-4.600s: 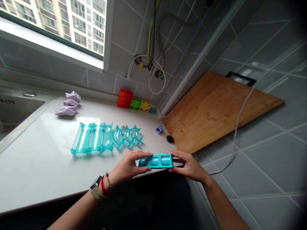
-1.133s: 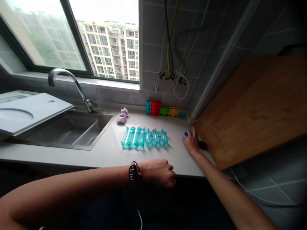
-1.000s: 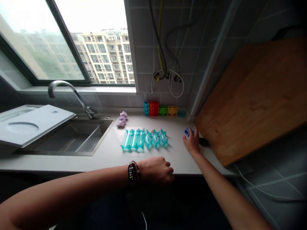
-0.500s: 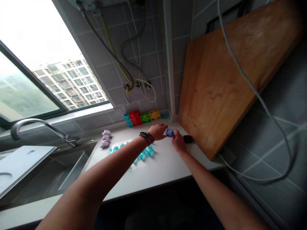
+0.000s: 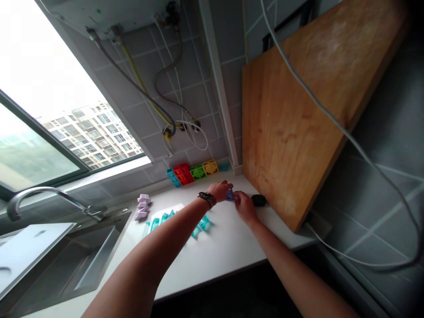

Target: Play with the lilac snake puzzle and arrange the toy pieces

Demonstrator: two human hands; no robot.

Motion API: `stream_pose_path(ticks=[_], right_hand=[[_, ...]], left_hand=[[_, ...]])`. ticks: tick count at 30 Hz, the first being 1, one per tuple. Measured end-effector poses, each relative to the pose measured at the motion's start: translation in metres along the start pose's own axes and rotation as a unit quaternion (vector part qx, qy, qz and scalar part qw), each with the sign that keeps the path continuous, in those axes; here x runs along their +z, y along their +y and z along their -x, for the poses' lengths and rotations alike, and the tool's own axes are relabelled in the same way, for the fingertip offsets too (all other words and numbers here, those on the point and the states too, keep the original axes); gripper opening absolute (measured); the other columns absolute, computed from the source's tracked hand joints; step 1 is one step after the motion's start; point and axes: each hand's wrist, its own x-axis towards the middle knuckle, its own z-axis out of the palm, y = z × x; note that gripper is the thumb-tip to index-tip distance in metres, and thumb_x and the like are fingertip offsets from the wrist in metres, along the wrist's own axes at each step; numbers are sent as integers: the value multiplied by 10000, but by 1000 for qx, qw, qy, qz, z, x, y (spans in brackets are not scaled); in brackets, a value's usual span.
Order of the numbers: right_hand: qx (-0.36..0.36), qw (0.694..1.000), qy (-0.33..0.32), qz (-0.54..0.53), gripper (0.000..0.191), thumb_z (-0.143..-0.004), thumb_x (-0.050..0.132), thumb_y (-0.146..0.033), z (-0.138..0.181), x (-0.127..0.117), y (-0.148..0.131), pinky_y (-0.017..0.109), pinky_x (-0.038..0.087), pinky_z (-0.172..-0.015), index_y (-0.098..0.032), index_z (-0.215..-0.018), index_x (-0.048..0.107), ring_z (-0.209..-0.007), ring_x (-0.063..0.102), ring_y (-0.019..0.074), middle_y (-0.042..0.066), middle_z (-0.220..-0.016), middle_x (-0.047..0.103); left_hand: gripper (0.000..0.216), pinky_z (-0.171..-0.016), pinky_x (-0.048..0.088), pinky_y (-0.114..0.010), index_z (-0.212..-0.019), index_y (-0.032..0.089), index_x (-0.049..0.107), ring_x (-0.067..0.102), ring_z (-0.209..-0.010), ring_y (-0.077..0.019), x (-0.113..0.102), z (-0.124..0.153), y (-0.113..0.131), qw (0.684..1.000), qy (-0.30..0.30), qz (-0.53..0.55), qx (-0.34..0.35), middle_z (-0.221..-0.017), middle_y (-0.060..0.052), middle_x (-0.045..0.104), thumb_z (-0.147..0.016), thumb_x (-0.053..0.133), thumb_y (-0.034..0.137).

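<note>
A small purple plastic block (image 5: 229,194) is between my hands above the back right of the white counter. My left hand (image 5: 220,191), with dark bracelets at the wrist, has its fingers closed round the block's left side and partly covers it. My right hand (image 5: 244,206) pinches at its right side, fingers curled. Below my left forearm lie several translucent teal pieces (image 5: 202,224) on a white sheet; the forearm hides some of them. A stack of pale lilac pieces (image 5: 142,206) stands near the sink.
Blue, red, green and yellow plastic blocks (image 5: 193,172) stand in a row along the wall. A black oval object (image 5: 259,200) lies right of my right hand, beside a leaning wooden board (image 5: 285,119). The sink (image 5: 82,256) with its tap (image 5: 53,192) is at left.
My left hand has closed further over the purple block, hiding more of it. My right hand stays at its right side. The view has shifted slightly.
</note>
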Motion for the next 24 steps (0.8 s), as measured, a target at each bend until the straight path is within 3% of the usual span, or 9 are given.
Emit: stream_pose_path(ticks=[3, 7, 14, 19, 24], right_hand=[[1, 1000, -12, 0, 276, -876, 476, -104, 2, 2, 2, 404, 570, -900, -208, -1027, 682, -940, 727, 264, 104, -1029, 760], [6, 999, -31, 8, 231, -863, 512, -131, 4, 4, 3, 386, 568, -841, -219, -968, 699, -863, 724, 257, 87, -978, 766], [11, 998, -46, 35, 226, -872, 521, -146, 6, 5, -1, 332, 541, -805, -216, -959, 718, -836, 720, 227, 68, -956, 777], [9, 997, -53, 57, 233, -879, 516, -143, 6, 5, -6, 305, 517, -798, -201, -961, 727, -823, 716, 208, 58, -945, 780], [8, 995, -60, 80, 229, -876, 524, -144, 4, 4, -8, 305, 504, -776, -202, -956, 731, -804, 713, 209, 56, -929, 782]], left_hand=[[415, -892, 587, -444, -1342, 194, 588, 671, -1044, -238, -9, 9, -28, 999, 25, 31, -31, -1279, -102, 642, -966, 670, 351], [378, -882, 595, -437, -1308, 168, 602, 681, -1030, -231, -32, 25, -92, 987, 82, 80, -115, -1232, -100, 662, -983, 651, 354], [349, -870, 606, -424, -1285, 156, 614, 689, -1025, -225, -61, 50, -218, 917, 200, 166, -301, -1220, -97, 671, -982, 659, 325], [353, -881, 603, -434, -1285, 157, 615, 683, -1045, -233, -51, 63, -275, 859, 244, 222, -392, -1239, -101, 662, -978, 663, 326], [363, -887, 601, -438, -1297, 161, 610, 680, -1055, -235, -28, 58, -306, 827, 275, 286, -399, -1257, -103, 656, -979, 663, 328]])
